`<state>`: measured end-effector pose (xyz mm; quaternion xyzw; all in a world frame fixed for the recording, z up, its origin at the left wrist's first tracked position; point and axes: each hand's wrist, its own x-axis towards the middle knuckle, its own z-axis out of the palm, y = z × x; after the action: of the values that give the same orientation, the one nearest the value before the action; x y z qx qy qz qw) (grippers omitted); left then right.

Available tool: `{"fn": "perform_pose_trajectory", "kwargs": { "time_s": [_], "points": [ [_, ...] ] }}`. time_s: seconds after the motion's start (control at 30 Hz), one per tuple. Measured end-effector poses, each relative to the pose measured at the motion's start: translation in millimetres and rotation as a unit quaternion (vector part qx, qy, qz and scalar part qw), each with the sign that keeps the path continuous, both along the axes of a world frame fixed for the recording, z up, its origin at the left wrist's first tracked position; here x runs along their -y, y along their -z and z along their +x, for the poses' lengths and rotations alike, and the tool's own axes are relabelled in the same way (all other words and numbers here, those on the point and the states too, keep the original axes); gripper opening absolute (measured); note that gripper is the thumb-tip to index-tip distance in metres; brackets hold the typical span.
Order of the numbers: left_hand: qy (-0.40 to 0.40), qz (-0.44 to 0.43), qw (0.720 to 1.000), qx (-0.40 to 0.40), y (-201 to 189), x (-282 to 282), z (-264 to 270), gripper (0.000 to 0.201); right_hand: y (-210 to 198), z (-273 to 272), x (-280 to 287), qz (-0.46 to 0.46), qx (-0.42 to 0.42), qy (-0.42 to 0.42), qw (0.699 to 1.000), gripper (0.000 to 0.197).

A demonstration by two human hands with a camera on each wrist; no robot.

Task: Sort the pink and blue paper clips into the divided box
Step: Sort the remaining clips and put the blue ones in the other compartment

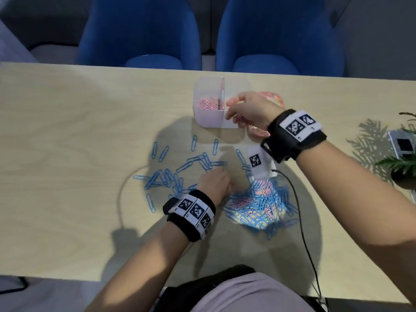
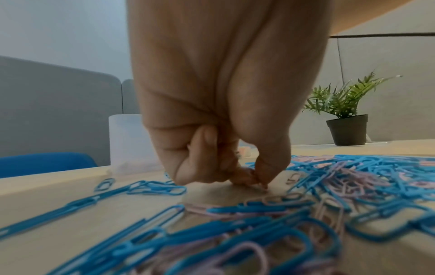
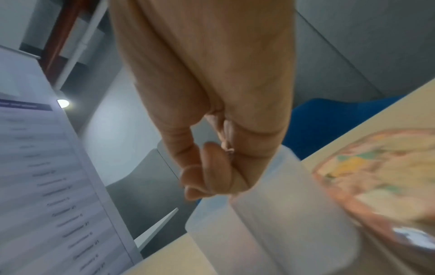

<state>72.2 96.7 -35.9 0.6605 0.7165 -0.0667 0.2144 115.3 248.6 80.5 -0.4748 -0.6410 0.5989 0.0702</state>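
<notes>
The translucent divided box (image 1: pixel 208 119) stands at the table's far middle; its left compartment holds pink clips (image 1: pixel 208 103). My right hand (image 1: pixel 235 113) hovers at the box's near right corner, fingers curled round a few pink clips (image 1: pixel 240 119) that hang below it; in the right wrist view the box (image 3: pixel 282 223) lies just under the curled fingers (image 3: pixel 212 171). My left hand (image 1: pixel 221 174) is down on the table beside the mixed pile of blue and pink clips (image 1: pixel 258 206). Its thumb and forefinger (image 2: pixel 270 167) pinch a thin pink clip (image 2: pixel 264 187) against the wood.
Several blue clips (image 1: pixel 180 172) lie scattered left of the pile. A round pink-rimmed packet (image 1: pixel 271 95) sits behind the right hand. A black cable (image 1: pixel 299 221) crosses the pile. A potted plant (image 1: pixel 405 163) stands at the right edge, two blue chairs (image 1: pixel 139 34) beyond the table.
</notes>
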Motion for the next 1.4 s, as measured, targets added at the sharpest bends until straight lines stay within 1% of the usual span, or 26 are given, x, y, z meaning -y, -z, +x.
{"fn": "perform_pose_trajectory", "kwargs": {
  "time_s": [0.07,0.1,0.17,0.23,0.27,0.3,0.37,0.4,0.43,0.47,0.5,0.53,0.57,0.67,0.73,0.8,0.87,0.93,1.0,1.03,1.07,1.13,1.2,1.23,1.27,1.4],
  "points": [
    [0.0,-0.016,1.0,-0.003,4.0,2.0,-0.8,0.025,-3.4,-27.7,-13.1,-0.024,-0.018,0.017,0.999,0.022],
    [0.006,-0.035,0.999,-0.013,6.4,2.5,-2.5,0.026,-4.5,-40.4,-18.8,-0.045,-0.033,0.04,0.998,0.02],
    [-0.027,-0.061,0.998,-0.01,8.4,2.1,-8.2,0.026,-3.5,-60.2,-28.3,-0.084,-0.05,0.081,0.992,0.016],
    [-0.053,-0.06,0.997,0.001,-1.1,-3.8,-17.5,0.025,-0.4,-68.2,-35.1,-0.098,-0.035,0.076,0.992,0.011],
    [-0.066,-0.047,0.997,0.009,-11.0,-9.4,-24.1,0.025,2.7,-68.7,-38.1,-0.091,-0.029,0.063,0.993,0.008],
    [-0.08,-0.015,0.996,0.021,-24.0,-16.3,-32.2,0.024,7.5,-67.3,-41.6,-0.08,-0.026,0.049,0.995,0.008],
    [-0.129,0.056,0.989,0.044,-53.0,-34.1,-51.6,0.024,15.4,-60.9,-45.8,-0.064,-0.03,0.038,0.997,0.006],
    [-0.151,0.092,0.983,0.046,-64.9,-45.0,-62.2,0.025,16.2,-55.9,-45.0,-0.059,-0.043,0.049,0.996,0.012],
    [-0.161,0.121,0.979,0.043,-73.5,-57.5,-72.7,0.025,13.2,-49.8,-39.9,-0.057,-0.061,0.068,0.994,0.014],
    [-0.163,0.14,0.976,0.033,-80.5,-71.0,-81.9,0.026,8.7,-41.9,-32.0,-0.055,-0.081,0.087,0.991,0.007],
    [-0.159,0.15,0.976,0.021,-85.9,-84.9,-88.7,0.027,6.3,-33.7,-24.2,-0.049,-0.102,0.098,0.989,0.009],
    [-0.152,0.151,0.977,0.006,-89.2,-98.0,-94.0,0.028,4.4,-24.6,-14.7,-0.04,-0.113,0.098,0.988,0.019],
    [-0.144,0.145,0.979,-0.006,-91.2,-110.4,-97.6,0.029,3.1,-14.5,-4.3,-0.029,-0.118,0.091,0.988,0.024],
    [-0.126,0.081,0.988,-0.035,-92.2,-135.4,-101.9,0.027,5.9,14.2,21.2,0.017,-0.097,0.067,0.993,0.033],
    [-0.126,0.068,0.989,-0.039,-91.3,-145.1,-102.1,0.027,14.1,28.5,33.1,0.045,-0.071,0.05,0.995,0.031],
    [-0.125,0.071,0.989,-0.029,-90.1,-147.7,-100.2,0.029,27.1,37.8,46.2,0.087,-0.035,0.002,0.996,0.028],
    [-0.128,0.079,0.989,-0.011,-86.9,-144.4,-97.9,0.037,43.6,40.9,62.3,0.133,0.027,-0.085,0.987,0.024],
    [-0.136,0.103,0.985,0.021,-84.9,-136.7,-97.8,0.042,62.9,40.7,79.9,0.163,0.083,-0.173,0.968,0.019],
    [-0.147,0.146,0.976,0.063,-84.2,-126.2,-101.6,0.04,76.6,40.5,98.3,0.18,0.119,-0.241,0.946,0.013],
    [-0.146,0.181,0.969,0.078,-85.5,-119.4,-103.1,0.036,81.2,40.2,106.6,0.191,0.135,-0.267,0.935,0.015],
    [-0.141,0.222,0.961,0.085,-84.7,-111.1,-104.7,0.03,85.0,40.1,114.5,0.204,0.15,-0.287,0.924,0.021],
    [-0.131,0.296,0.942,0.091,-82.2,-90.3,-103.2,0.021,90.0,40.9,126.5,0.233,0.174,-0.303,0.907,0.04],
    [-0.127,0.314,0.935,0.106,-74.6,-62.5,-94.4,0.018,93.1,43.0,133.8,0.261,0.194,-0.304,0.896,0.053],
    [-0.13,0.303,0.937,0.117,-68.8,-46.5,-89.5,0.017,94.7,44.3,135.5,0.269,0.199,-0.299,0.894,0.052],
    [-0.138,0.281,0.941,0.129,-61.7,-29.9,-84.8,0.016,96.1,46.4,136.0,0.27,0.199,-0.289,0.897,0.047],
    [-0.152,0.16,0.958,0.186,-34.5,37.3,-76.2,0.011,98.7,63.6,130.1,0.258,0.17,-0.237,0.921,0.022]
  ]
}}
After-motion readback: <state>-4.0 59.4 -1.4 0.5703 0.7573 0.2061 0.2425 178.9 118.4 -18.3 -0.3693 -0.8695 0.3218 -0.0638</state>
